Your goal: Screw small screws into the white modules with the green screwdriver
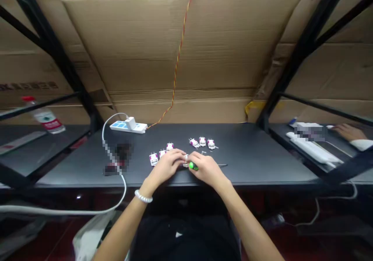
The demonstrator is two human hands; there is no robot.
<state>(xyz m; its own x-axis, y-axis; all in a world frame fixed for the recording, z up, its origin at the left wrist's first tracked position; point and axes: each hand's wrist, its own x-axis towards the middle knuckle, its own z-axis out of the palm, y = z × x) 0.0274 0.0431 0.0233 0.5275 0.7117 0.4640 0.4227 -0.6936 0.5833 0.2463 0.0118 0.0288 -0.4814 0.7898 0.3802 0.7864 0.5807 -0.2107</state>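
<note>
Your left hand (pixel 166 164) and right hand (pixel 206 169) are positioned close together above the near half of the dark surface (pixel 259 160). The white unit (pixel 185 161) is located between them: directly to the right of your left fingertips and directly to the left of your right fingers. Its outline is partly covered by both hands.

Your left hand is closed at the fingertips on the near-side edge of this unit, with the fingers bent and the palm facing down. Your right hand is curled around a green-handled tool (pixel 192 166). The butt of the handle faces left, toward the unit; a thin shaft (pixel 223 164) extends to the right beyond your knuckles. You cannot tell from this view whether the right fingertips also grip the unit.

Three purple-and-white units (pixel 153 159) stand in a slanting row beyond and to the left of your left hand; the row's nearest member is the leftmost. Three further units (pixel 202 141) form a group beyond your right hand, with small loose parts (pixel 203 152) between that group and your fingers.

A white power strip (pixel 116 126) lies farther back at left, well apart from your hands.
</note>
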